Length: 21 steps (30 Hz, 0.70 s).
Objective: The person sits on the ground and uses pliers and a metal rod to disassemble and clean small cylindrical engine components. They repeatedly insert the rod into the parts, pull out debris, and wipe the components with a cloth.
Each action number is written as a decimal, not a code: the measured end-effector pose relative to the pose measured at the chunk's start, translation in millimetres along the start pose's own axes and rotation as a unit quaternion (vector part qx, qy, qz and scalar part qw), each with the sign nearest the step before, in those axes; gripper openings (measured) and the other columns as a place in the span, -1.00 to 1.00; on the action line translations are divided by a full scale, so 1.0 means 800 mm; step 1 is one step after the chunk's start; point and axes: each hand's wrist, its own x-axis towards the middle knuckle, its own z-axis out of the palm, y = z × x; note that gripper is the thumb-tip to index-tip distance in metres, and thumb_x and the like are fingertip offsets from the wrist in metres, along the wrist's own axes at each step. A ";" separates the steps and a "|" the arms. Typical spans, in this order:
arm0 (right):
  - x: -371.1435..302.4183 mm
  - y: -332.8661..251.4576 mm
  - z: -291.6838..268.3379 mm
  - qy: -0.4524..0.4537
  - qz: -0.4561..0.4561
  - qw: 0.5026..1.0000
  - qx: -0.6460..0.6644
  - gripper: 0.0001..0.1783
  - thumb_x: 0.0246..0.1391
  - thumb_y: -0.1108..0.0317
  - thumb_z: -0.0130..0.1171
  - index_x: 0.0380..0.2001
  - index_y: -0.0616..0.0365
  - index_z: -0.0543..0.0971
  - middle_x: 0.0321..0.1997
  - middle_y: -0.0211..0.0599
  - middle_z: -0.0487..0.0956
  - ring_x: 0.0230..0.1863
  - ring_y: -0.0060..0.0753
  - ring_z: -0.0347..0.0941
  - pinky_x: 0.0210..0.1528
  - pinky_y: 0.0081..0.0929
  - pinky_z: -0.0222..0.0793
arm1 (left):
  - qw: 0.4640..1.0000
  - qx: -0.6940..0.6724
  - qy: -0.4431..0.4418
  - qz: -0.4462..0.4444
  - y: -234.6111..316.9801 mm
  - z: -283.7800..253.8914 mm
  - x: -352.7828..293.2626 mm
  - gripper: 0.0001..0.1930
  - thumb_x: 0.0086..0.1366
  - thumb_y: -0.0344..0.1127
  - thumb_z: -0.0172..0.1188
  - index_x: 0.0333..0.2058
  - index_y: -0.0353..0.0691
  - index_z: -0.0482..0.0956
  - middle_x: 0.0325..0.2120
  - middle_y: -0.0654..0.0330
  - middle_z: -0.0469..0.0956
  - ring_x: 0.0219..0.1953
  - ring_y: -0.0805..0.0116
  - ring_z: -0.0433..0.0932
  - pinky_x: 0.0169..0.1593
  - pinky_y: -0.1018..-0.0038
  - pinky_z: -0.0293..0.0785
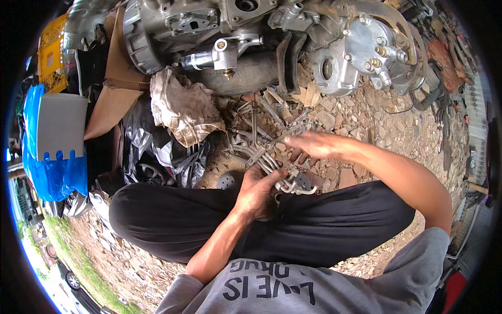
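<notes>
My left hand [255, 189] is closed around a bundle of bent metal pipes [269, 163], held above the ground between my crossed legs. The pipes' curved ends [298, 188] stick out to the right of my thumb. To the right and a little farther off, my right hand [319, 145] hangs palm down, fingers apart. Its foremost fingertip is beside a wrench-like metal tool [293, 132]; whether they touch I cannot tell. Several loose hand tools and rods [254, 123] lie on the stony ground just beyond both hands.
A large engine or gearbox casing [193, 21] and a metal housing with fittings [374, 44] stand at the far side. A dirty rag [183, 107], a cardboard piece [117, 83], black plastic [144, 138] and a blue wrapped item [49, 175] lie to the left. Broken stones [366, 115] cover the ground.
</notes>
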 end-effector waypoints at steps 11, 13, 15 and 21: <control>0.247 -0.008 0.054 0.174 -0.108 0.858 0.471 -0.52 0.35 -0.02 0.06 -0.15 0.29 0.41 -0.37 -0.15 0.53 -0.42 -0.29 0.49 -0.39 -0.23 0.51 | 0.952 0.304 -0.025 -0.011 0.010 -0.014 -0.010 -0.46 0.34 0.03 0.28 -0.09 -0.46 0.51 -0.31 0.11 0.65 -0.37 0.40 0.63 -0.29 0.43 0.58; 0.251 -0.020 0.061 0.230 -0.094 0.848 0.469 -0.65 0.33 0.12 0.12 -0.33 0.19 0.37 -0.51 -0.33 0.41 -0.56 -0.43 0.34 -0.53 -0.35 0.35 | 0.882 0.470 -0.041 -0.005 0.024 -0.023 -0.017 -0.37 0.39 0.23 0.10 -0.20 -0.40 0.59 -0.42 -0.04 0.65 -0.38 0.13 0.66 -0.22 0.25 0.56; 0.243 -0.017 0.067 0.274 -0.029 0.872 0.405 -0.66 0.32 0.12 0.11 -0.33 0.18 0.37 -0.54 -0.40 0.33 -0.60 -0.50 0.21 -0.60 -0.44 0.17 | 0.764 0.640 -0.083 -0.023 0.072 -0.019 -0.034 -0.36 0.42 0.26 0.02 -0.25 -0.34 0.65 -0.47 -0.08 0.63 -0.37 0.02 0.65 -0.20 0.22 0.54; 0.104 -0.031 0.098 0.270 -0.042 0.892 0.360 -0.62 0.37 0.07 0.08 -0.24 0.23 0.38 -0.66 -0.53 0.25 -0.74 -0.59 0.12 -0.73 -0.45 0.05 | 0.808 0.570 0.072 0.135 0.187 -0.063 -0.032 -0.32 0.43 0.26 -0.03 -0.31 -0.39 0.64 -0.53 -0.07 0.60 -0.38 0.06 0.62 -0.19 0.21 0.47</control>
